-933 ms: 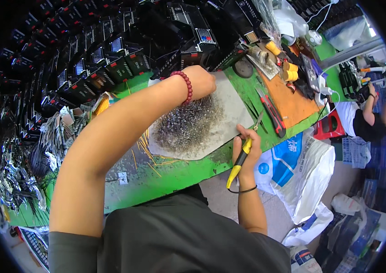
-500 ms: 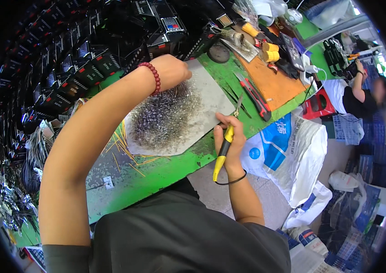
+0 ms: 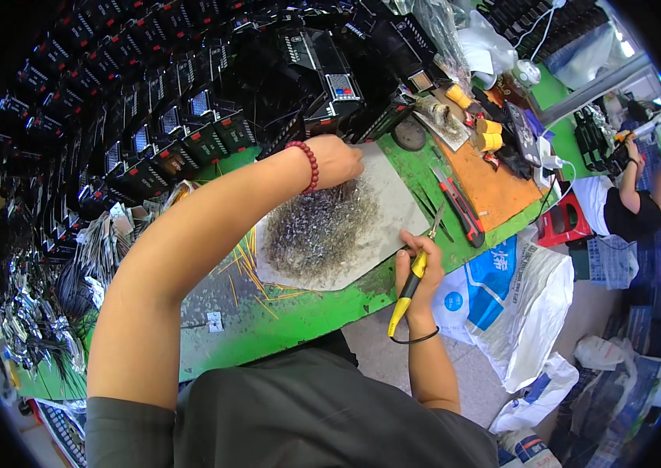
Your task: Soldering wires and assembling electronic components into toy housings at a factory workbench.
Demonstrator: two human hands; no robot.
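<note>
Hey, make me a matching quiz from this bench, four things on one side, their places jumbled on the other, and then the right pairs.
Things
1. Yellow-and-black tool
2. Red-and-black knife
3. Beaded bracelet
4. Heap of small bits

Places
A. On the pale sheet
B. At the wrist of the left hand
C. In the right hand
D. Beside the orange board

Right pairs: 1-C, 2-D, 3-B, 4-A
</note>
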